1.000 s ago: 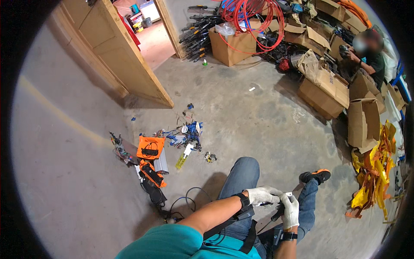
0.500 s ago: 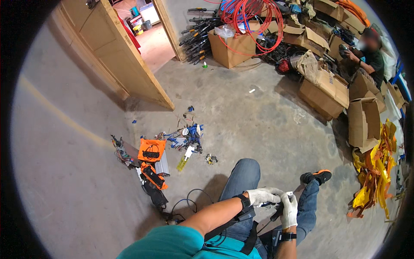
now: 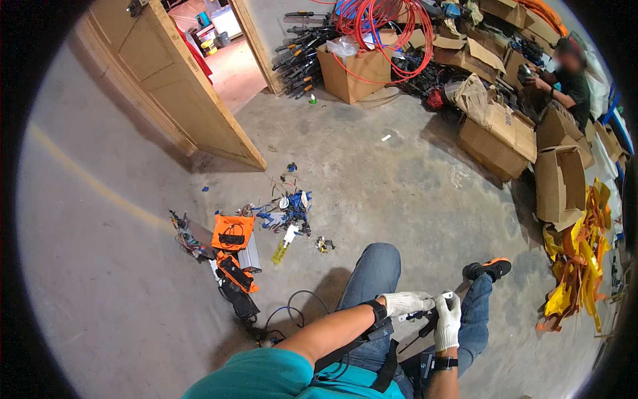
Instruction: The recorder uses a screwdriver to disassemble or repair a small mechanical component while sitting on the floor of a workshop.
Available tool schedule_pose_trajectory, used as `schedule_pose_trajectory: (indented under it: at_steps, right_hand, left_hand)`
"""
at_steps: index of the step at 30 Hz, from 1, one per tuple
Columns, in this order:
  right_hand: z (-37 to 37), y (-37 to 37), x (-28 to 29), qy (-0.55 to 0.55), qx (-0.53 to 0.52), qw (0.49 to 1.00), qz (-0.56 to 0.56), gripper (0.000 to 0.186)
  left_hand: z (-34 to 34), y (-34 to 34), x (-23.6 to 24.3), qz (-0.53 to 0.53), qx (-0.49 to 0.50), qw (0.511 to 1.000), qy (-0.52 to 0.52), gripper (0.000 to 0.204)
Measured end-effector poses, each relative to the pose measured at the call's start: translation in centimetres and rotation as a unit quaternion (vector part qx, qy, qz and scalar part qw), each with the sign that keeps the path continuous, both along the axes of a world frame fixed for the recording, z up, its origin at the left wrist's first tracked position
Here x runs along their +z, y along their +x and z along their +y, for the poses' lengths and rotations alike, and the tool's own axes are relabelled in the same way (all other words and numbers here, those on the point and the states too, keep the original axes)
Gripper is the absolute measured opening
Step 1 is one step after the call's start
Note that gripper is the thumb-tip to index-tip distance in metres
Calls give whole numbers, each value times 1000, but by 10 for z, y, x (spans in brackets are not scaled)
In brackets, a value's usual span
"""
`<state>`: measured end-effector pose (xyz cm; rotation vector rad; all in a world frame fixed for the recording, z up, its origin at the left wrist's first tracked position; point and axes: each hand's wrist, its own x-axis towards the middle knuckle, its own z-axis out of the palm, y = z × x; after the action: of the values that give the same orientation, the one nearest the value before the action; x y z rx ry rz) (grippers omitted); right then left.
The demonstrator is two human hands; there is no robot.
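Both my hands wear white knit gloves and meet above my lap. My left hand [image 3: 407, 304] comes in from the left, its fingers closed around a small dark part that they mostly cover. My right hand [image 3: 448, 324] is bent over the other end, fingers pinched together. A small white piece [image 3: 448, 295] pokes out at the fingertips of the right hand. A black part with a cable [image 3: 425, 328] hangs beneath the hands, partly behind the right one. The exact kind of part is too small to make out.
On the floor to the left lie an orange bag [image 3: 232, 230], a silver box [image 3: 250, 256] and a pile of blue and black connectors [image 3: 292, 209]. Yellow-orange strips [image 3: 577, 259] and cardboard boxes [image 3: 495, 136] line the right. A person [image 3: 568, 86] sits far right. A wooden door [image 3: 179, 86] stands ajar.
My right fingers have shifted slightly upward around the white piece, and the left hand has turned a little. The whole view has moved slightly.
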<state>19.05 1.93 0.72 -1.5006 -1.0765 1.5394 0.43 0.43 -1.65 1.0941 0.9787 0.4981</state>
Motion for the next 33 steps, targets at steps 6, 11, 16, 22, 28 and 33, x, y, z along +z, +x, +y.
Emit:
schedule_pose_trajectory:
  at_steps: [6, 11, 16, 22, 28, 33]
  right_hand:
    - [0, 5, 0, 29, 17, 999, -41, 43]
    - [0, 7, 2, 17, 15, 998, -56, 43]
    - [-1, 2, 8, 13, 17, 999, -44, 42]
    - [-1, 5, 17, 12, 27, 999, -30, 41]
    - [1, 1, 28, -3, -5, 999, 47, 41]
    - [7, 0, 23, 25, 29, 997, -64, 41]
  left_hand:
    - [0, 0, 10, -5, -13, 1000, -10, 69]
    - [3, 1, 20, -36, 17, 997, -59, 60]
    - [1, 4, -5, -95, 43, 994, -35, 56]
    - [3, 3, 2, -64, 28, 997, -25, 53]
    - [1, 2, 12, -52, 76, 995, -27, 52]
    - [-1, 1, 10, -147, 66, 986, -52, 62]
